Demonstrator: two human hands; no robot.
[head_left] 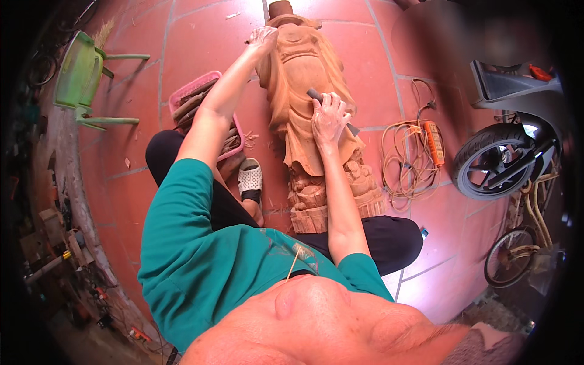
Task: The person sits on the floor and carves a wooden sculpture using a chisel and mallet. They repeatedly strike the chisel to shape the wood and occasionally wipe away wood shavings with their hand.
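A carved wooden statue (307, 70) in draped robes lies on its back on the floor in front of me, its base toward my legs. My right hand (330, 118) is closed around a dark grey bar (314, 95) that lies slantwise against the lower robe. One end of the bar sticks out above my fingers, the other below them. At the statue's far left edge, near its shoulder, my left hand (263, 38) has its fingers curled against the wood. Part of those fingers is hidden.
Left of the statue a pink basket (244, 131) holds several chisel-like wooden handles. A green plastic chair (76, 79) lies tipped over farther left. To the right are a coiled cord (398, 164), an orange power strip (434, 144) and a motorbike wheel (493, 159). Wood shavings dot the tiles.
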